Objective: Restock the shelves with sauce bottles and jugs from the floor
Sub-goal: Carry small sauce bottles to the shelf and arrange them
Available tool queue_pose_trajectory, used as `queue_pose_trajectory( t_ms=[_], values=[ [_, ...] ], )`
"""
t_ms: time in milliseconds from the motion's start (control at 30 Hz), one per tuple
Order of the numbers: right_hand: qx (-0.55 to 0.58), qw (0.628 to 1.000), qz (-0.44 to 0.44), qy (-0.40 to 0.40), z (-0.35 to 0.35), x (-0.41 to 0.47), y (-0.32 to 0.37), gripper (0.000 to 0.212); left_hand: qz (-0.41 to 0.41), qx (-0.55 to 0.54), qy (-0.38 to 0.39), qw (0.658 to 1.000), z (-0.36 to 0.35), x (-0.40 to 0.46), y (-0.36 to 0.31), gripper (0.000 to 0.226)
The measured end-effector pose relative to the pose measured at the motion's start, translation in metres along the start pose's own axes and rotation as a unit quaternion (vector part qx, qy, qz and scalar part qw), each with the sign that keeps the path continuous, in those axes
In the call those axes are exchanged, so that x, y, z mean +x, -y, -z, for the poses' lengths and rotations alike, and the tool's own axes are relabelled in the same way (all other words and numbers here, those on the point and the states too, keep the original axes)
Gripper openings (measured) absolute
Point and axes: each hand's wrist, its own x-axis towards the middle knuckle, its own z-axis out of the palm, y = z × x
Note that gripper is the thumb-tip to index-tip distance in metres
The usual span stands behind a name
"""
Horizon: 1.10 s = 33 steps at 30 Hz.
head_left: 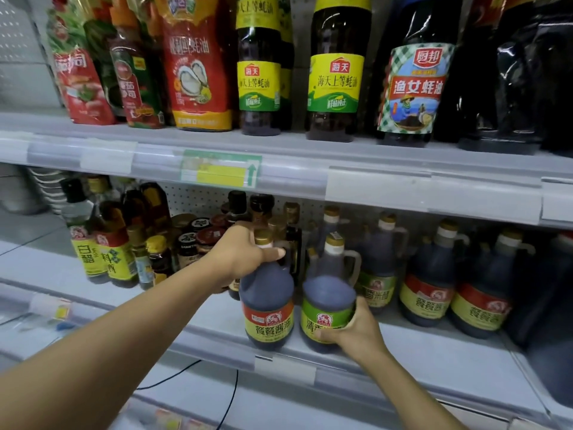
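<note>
While both arms reach onto the lower shelf (434, 361), the right hand (356, 328) wraps the base of the green-label jug (328, 308) at the near edge. Left hand (245, 252) grips the neck of the red-label jug (268, 308), just left of it, both upright. Further right stand more jugs (428, 283). Beyond, upper shelf (279, 178) carries oyster sauce bottles (336, 69).

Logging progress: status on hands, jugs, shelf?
Left hand grips red-label jug at neck. Right hand holds green-label jug at base. Both on lower shelf front edge. Nothing blocking.
</note>
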Motion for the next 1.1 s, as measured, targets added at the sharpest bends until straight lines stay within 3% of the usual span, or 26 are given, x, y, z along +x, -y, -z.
queue_pose_trajectory(
  t_ms=[300, 567, 767, 967, 1100],
  values=[
    [0.004, 1.000, -0.005, 0.021, -0.021, 0.013, 0.001, 0.074, -0.001, 0.016, -0.002, 1.000, 0.011, 0.005, 0.012, 0.029],
    [-0.002, 0.999, 0.001, 0.036, -0.026, 0.008, -0.006, 0.076, -0.023, -0.004, 0.018, 1.000, 0.007, 0.006, 0.018, 0.011],
    [0.034, 0.998, -0.009, 0.057, -0.022, -0.006, -0.014, 0.081, -0.049, 0.000, -0.036, 0.998, -0.003, 0.007, 0.027, 0.009],
    [0.042, 0.996, -0.024, 0.077, -0.015, -0.014, -0.014, 0.074, -0.069, 0.008, -0.084, 0.994, -0.011, -0.002, 0.028, 0.019],
    [0.039, 0.995, -0.024, 0.084, -0.006, -0.021, -0.009, 0.071, -0.067, 0.033, -0.112, 0.991, -0.010, -0.005, 0.023, 0.038]
  ],
)
